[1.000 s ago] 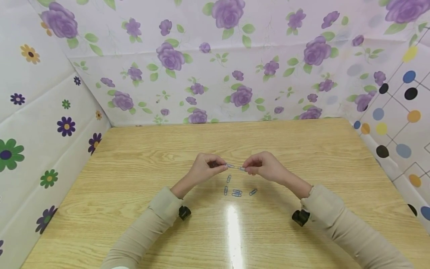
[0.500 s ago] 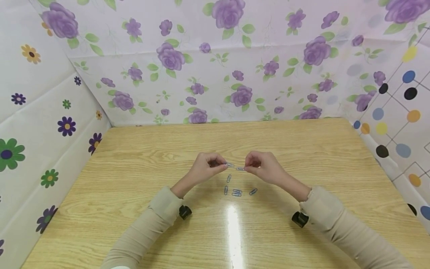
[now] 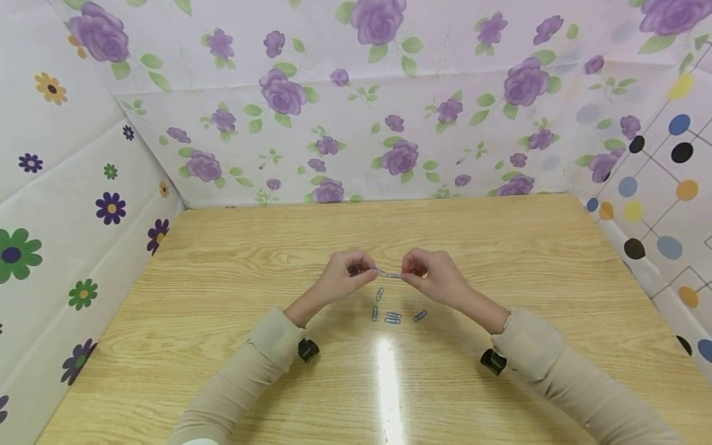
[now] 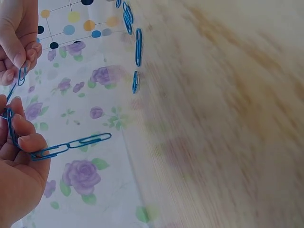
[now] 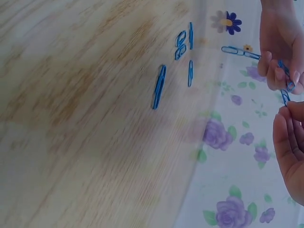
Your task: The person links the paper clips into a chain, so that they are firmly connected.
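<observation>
The left hand (image 3: 346, 273) pinches a blue paper clip (image 3: 381, 271) between thumb and finger. In the left wrist view, linked blue clips (image 4: 90, 139) run through the left hand (image 4: 21, 175) and hang out past its fingers. The right hand (image 3: 436, 275) pinches another blue clip (image 3: 393, 275) by one end; in the right wrist view this clip (image 5: 285, 97) meets the clip at the left fingertips. Whether the two are hooked together I cannot tell. Below the hands, several loose clips (image 3: 380, 294) lie on the wooden table (image 3: 250, 371).
Among the loose clips are two side by side (image 3: 392, 317), an upright one (image 3: 374, 314) to their left and a slanted one (image 3: 419, 316) to their right. Flowered cloth (image 3: 334, 93) stands behind the table; patterned cloths line both sides.
The right hand has moved slightly left, bringing its clip up to the one at the left fingertips. The left hand has barely moved, and the loose clips lie as before.
</observation>
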`<control>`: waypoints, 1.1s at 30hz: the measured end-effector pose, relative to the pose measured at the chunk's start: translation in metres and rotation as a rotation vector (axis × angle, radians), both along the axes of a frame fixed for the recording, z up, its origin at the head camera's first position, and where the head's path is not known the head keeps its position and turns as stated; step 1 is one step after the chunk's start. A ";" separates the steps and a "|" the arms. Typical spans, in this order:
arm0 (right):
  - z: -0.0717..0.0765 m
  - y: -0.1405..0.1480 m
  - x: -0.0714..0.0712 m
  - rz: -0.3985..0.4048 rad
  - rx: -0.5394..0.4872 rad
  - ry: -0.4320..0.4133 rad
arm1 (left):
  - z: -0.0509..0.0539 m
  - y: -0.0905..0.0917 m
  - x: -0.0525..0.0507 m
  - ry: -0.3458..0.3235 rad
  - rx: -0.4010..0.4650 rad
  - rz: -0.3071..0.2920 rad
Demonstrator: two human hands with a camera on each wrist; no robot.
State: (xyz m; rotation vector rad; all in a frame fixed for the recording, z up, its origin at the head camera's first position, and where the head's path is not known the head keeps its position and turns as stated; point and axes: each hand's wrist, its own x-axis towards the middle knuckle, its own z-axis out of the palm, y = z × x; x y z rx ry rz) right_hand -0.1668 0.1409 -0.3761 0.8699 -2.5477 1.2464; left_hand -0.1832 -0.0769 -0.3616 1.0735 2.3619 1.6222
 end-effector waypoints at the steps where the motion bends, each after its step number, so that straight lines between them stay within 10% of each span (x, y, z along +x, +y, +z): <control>1: 0.000 -0.001 0.000 -0.009 -0.004 -0.011 | 0.000 0.001 0.000 -0.002 -0.002 0.002; 16: 0.000 -0.011 -0.003 -0.078 -0.239 -0.383 | -0.001 0.007 0.003 0.027 0.001 -0.005; 33: -0.002 -0.015 0.001 -0.087 -0.242 -0.372 | -0.031 0.008 -0.015 0.110 -0.037 -0.007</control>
